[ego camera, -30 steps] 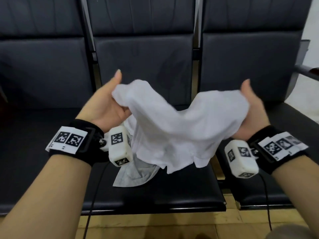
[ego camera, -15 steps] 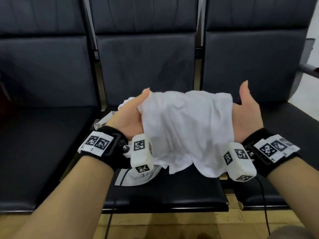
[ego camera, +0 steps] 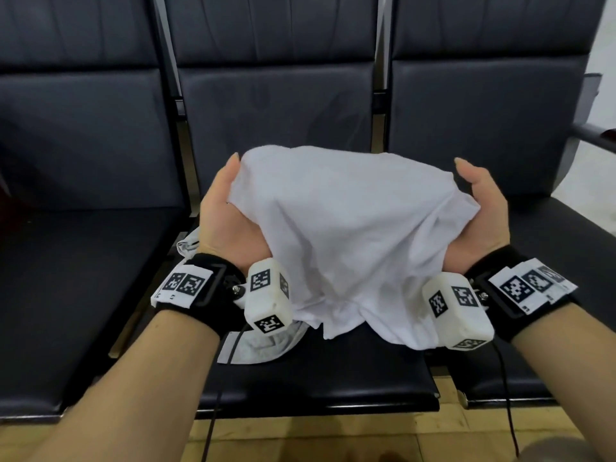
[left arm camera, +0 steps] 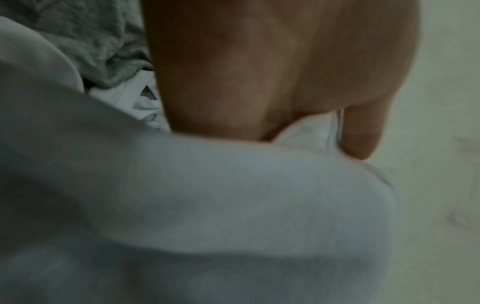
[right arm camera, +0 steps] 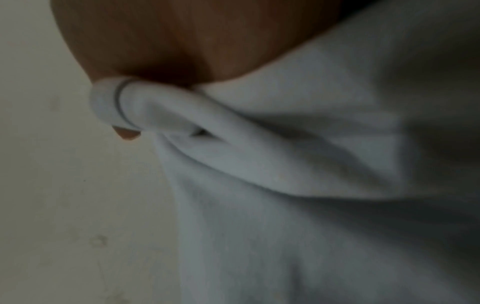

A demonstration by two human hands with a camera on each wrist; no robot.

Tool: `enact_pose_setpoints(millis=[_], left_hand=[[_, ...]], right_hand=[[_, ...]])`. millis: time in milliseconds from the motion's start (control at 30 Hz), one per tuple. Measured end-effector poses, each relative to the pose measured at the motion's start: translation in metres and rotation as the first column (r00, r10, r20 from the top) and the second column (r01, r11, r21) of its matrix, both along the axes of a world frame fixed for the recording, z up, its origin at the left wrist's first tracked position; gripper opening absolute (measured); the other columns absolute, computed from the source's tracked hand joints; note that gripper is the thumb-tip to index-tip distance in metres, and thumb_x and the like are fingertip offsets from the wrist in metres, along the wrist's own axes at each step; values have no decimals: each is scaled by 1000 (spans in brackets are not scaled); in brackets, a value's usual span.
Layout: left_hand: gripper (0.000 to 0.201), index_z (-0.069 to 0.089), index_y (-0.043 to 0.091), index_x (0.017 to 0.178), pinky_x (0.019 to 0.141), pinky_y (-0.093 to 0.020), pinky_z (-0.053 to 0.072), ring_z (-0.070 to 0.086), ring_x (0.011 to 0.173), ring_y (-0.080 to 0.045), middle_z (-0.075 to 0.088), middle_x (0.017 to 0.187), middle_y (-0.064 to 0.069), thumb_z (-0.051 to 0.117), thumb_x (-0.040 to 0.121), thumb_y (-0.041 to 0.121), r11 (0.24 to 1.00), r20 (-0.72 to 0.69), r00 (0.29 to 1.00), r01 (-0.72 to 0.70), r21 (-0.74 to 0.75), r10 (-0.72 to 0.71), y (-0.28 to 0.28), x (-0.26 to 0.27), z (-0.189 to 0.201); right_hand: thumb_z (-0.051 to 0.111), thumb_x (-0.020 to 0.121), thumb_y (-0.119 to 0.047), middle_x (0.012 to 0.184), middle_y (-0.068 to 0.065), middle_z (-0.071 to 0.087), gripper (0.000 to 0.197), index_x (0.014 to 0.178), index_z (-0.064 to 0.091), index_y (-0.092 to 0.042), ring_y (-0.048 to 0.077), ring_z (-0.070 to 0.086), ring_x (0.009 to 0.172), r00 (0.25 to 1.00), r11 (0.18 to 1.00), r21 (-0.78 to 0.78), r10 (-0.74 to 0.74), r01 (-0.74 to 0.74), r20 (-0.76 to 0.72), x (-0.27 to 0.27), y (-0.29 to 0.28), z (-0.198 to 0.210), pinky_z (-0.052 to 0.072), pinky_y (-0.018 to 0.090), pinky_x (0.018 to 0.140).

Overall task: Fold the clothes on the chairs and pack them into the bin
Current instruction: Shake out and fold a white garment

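Note:
A white garment (ego camera: 343,235) hangs bunched between both hands above the middle chair seat (ego camera: 333,371). My left hand (ego camera: 230,208) grips its left edge, thumb up, fingers hidden under the cloth. My right hand (ego camera: 480,208) grips the right edge the same way. In the left wrist view the thumb of the left hand (left arm camera: 259,61) presses a fold of the white garment (left arm camera: 207,205). In the right wrist view the white garment (right arm camera: 311,164) is wrapped over a finger of the right hand (right arm camera: 182,41). A grey garment (ego camera: 263,345) lies on the seat below. No bin is in view.
Three black padded chairs stand in a row; the left seat (ego camera: 83,295) and the right seat (ego camera: 550,261) are bare. A metal armrest (ego camera: 593,135) sticks out at the far right. Wooden floor (ego camera: 333,438) runs along the front, and wrist cables hang down.
Both hands have come closer together and a little lower. The garment, which sagged in the middle between them, now rises as a mound.

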State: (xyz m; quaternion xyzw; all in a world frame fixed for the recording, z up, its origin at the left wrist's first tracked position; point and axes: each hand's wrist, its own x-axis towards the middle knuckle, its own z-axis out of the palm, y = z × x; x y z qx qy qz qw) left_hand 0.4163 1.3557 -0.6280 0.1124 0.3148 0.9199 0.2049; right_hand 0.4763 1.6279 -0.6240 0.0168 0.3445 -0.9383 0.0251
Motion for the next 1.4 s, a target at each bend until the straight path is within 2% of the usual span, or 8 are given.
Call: enact_pose_setpoints(millis=[400, 533, 633, 733, 933, 1167, 1300, 1400], left_hand=[[28, 79, 8, 106, 106, -41, 50, 68, 111, -28, 73, 115, -13, 65, 100, 31, 809, 256, 945, 308, -501, -202, 11, 15, 0], [56, 61, 10, 135, 105, -48, 52, 69, 119, -33, 71, 129, -16, 72, 91, 42, 721, 277, 947, 306, -621, -163, 22, 12, -10], [68, 54, 9, 139, 110, -48, 49, 65, 126, -34, 69, 132, -16, 64, 92, 56, 702, 251, 940, 339, -627, -230, 34, 12, -15], [52, 67, 21, 126, 95, -37, 58, 73, 109, -19, 76, 120, -2, 52, 95, 61, 723, 200, 945, 326, -609, -258, 42, 14, -15], [50, 60, 13, 144, 101, -38, 55, 62, 128, -27, 59, 147, -13, 59, 103, 41, 862, 90, 991, 127, -491, -95, 45, 1, -20], [76, 35, 15, 159, 78, -34, 58, 65, 116, -24, 55, 151, -12, 70, 91, 12, 899, 54, 988, -107, -424, 142, 36, -18, -28], [82, 36, 18, 158, 81, -36, 58, 62, 127, -29, 56, 150, -11, 74, 85, 10, 900, 26, 988, -128, -418, 152, 25, -18, -22], [55, 50, 10, 144, 80, -32, 56, 64, 109, -22, 67, 132, -4, 69, 92, 14, 901, -6, 985, -158, -403, 171, 20, -13, -17]], right_hand=[[59, 94, -59, 149, 15, 55, 74, 145, 57, -6, 34, 55, 136, 1000, 999, 39, 7, -7, 17, -2, -2, -2, 38, 47, 116], [57, 98, -38, 107, 6, 66, 25, 98, 67, -15, 22, 65, 107, 999, 988, 146, -42, 41, 6, -4, -11, 6, 52, 35, 100], [47, 100, -17, 59, -3, 45, 46, 54, 50, -21, 10, 52, 55, 978, 959, 195, -199, 206, -55, -6, -19, 7, 45, 17, 56], [39, 99, -11, 48, -5, 36, 60, 41, 41, -22, 9, 42, 43, 974, 962, 169, -200, 215, -106, 0, -30, 11, 37, 14, 47], [57, 84, -26, 73, -1, 45, 19, 73, 43, -19, 14, 53, 71, 988, 985, 165, -21, 46, -151, -6, -28, 2, 49, 28, 69], [60, 75, -29, 121, 19, 64, 54, 123, 65, -5, 36, 63, 113, 997, 973, 226, 63, -53, -35, -7, -17, -1, 46, 48, 107], [42, 99, -36, 105, 11, 75, 44, 103, 77, -9, 26, 73, 96, 997, 967, 246, 69, -60, -30, -8, -19, 2, 59, 35, 85], [44, 99, -59, 143, 22, 59, 73, 144, 55, -3, 39, 56, 133, 990, 968, 207, 144, -142, 3, -6, -17, -3, 40, 50, 115]])
